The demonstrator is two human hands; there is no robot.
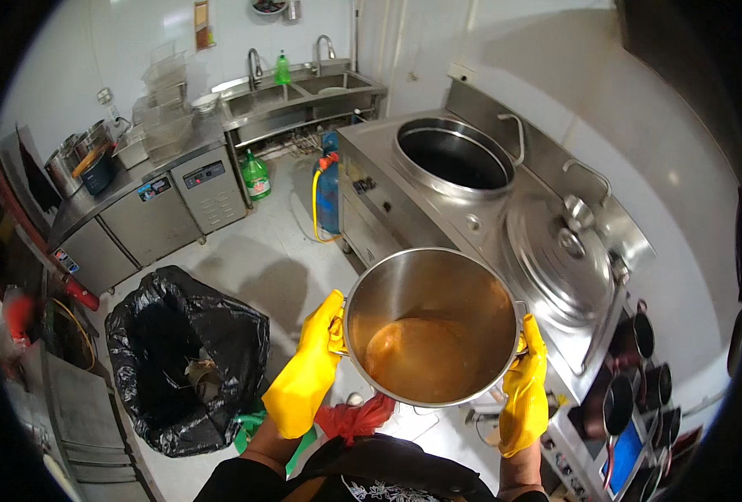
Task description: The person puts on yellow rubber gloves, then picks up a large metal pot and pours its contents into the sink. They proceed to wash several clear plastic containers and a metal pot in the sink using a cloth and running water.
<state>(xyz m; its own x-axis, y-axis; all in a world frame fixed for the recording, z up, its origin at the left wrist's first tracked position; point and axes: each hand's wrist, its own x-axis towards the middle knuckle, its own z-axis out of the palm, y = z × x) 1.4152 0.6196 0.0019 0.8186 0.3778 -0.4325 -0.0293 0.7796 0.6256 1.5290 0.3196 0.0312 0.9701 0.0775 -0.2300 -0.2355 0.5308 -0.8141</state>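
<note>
I carry a large stainless steel stockpot (402,288) in front of my body, with cloudy brown liquid (421,357) at its bottom. My left hand (308,370), in a yellow rubber glove, grips the pot's left side handle. The right side handle is held by my right hand (525,392), gloved the same way. The pot is tilted towards me, so its inside shows. Most of its outer wall is hidden from this angle.
A bin lined with a black bag (189,427) stands at left. At right is a steel range (371,194) with a large open pot (402,157) and a domed lid (521,251). Behind are a double sink (264,97), a blue gas cylinder (327,207) and a counter fridge (145,219).
</note>
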